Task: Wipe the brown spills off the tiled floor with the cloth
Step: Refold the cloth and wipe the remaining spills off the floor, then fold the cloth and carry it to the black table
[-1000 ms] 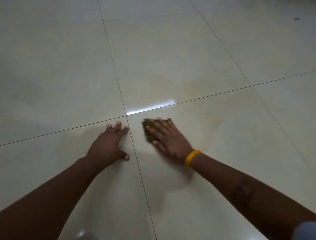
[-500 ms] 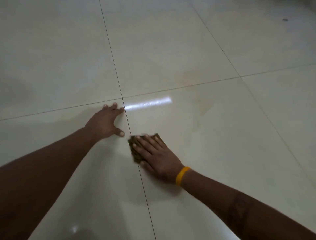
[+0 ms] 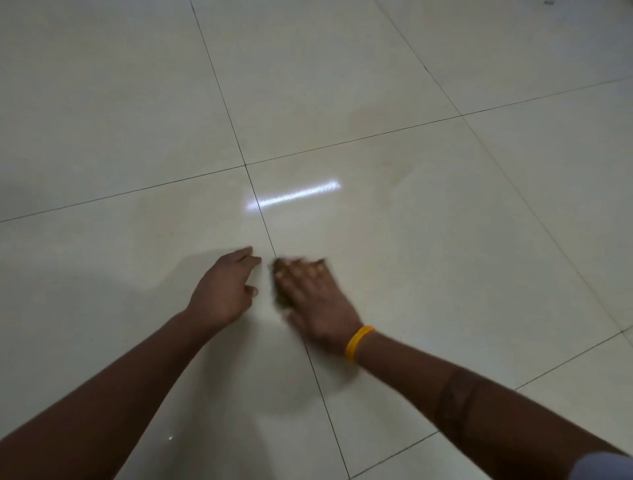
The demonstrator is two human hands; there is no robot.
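My right hand (image 3: 317, 301), with a yellow wristband, presses flat on a small brown-green cloth (image 3: 281, 286) on the cream tiled floor (image 3: 445, 257). Only the cloth's left edge shows past my fingers, beside a dark grout line. My left hand (image 3: 224, 291) rests on the tile just left of the cloth, fingers loosely spread, holding nothing. A faint brownish smear (image 3: 394, 171) shows on the tile farther ahead to the right. The right hand is blurred by motion.
Glossy cream tiles run in every direction, split by thin dark grout lines. A bright strip of reflected light (image 3: 294, 195) lies ahead of my hands. A tiny dark speck (image 3: 549, 2) sits at the far top right.
My right hand has slid the cloth nearer to me along the grout line. My left hand has drawn back with it and sits closer to the cloth.
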